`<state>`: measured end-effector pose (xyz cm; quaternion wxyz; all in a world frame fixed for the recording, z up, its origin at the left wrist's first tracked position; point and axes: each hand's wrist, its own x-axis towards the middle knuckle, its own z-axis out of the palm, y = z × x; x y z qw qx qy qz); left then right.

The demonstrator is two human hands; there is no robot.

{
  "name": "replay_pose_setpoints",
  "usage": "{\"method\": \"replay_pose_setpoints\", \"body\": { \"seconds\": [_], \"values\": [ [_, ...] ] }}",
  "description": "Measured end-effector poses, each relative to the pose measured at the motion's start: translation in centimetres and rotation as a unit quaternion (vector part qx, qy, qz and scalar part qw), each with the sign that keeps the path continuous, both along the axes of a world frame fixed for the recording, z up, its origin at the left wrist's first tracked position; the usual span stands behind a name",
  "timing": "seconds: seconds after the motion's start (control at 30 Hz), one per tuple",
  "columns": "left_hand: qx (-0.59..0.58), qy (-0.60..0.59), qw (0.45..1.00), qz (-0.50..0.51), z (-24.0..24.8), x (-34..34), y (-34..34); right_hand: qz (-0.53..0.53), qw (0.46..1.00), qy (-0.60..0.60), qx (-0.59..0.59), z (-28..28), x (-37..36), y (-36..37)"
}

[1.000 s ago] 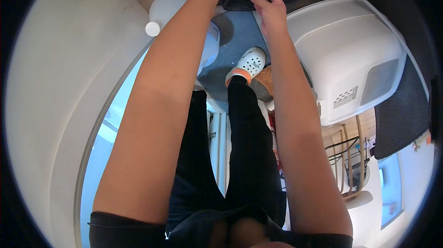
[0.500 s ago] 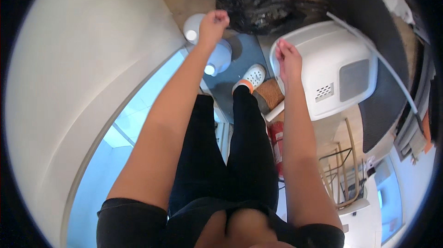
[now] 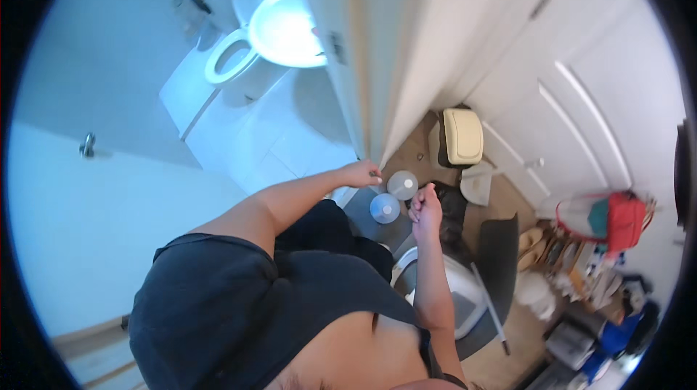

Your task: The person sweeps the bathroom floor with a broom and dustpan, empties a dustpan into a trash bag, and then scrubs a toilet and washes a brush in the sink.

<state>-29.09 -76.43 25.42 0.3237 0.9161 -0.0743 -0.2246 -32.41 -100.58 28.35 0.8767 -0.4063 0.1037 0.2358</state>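
The left hand [image 3: 363,173] has its fingers bent in, just a little curled. There is a small dark spot by the fingertips, and I cannot tell if it is a thing being held. It is near the round, see-through plastic jug with a white cap [image 3: 396,188]. The round, light-blue plastic jug with a white cap [image 3: 380,204] stands close beside that one. The right hand [image 3: 427,211] has bent fingers too; its inside is hidden. The shiny black plastic bag [image 3: 453,210] lies on the floor behind it.
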Motion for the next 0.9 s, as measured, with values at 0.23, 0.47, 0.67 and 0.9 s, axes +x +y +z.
{"method": "replay_pose_setpoints", "body": {
  "seconds": [0.23,0.47,0.67,0.9],
  "values": [
    [-0.061,-0.036,0.984,0.161,6.1,7.7,14.6,0.081,0.979,-0.135,-0.128,12.2,6.7,12.2],
    [-0.163,-0.029,0.948,0.273,9.5,10.5,31.4,0.059,0.94,-0.216,-0.257,14.2,11.3,27.0],
    [-0.171,-0.04,0.898,0.403,15.4,12.4,44.2,0.041,0.817,-0.404,-0.409,14.9,19.0,38.6],
    [-0.211,-0.043,0.885,0.412,16.3,16.4,50.2,0.077,0.829,-0.357,-0.424,14.2,25.1,45.0]
  ]
}}
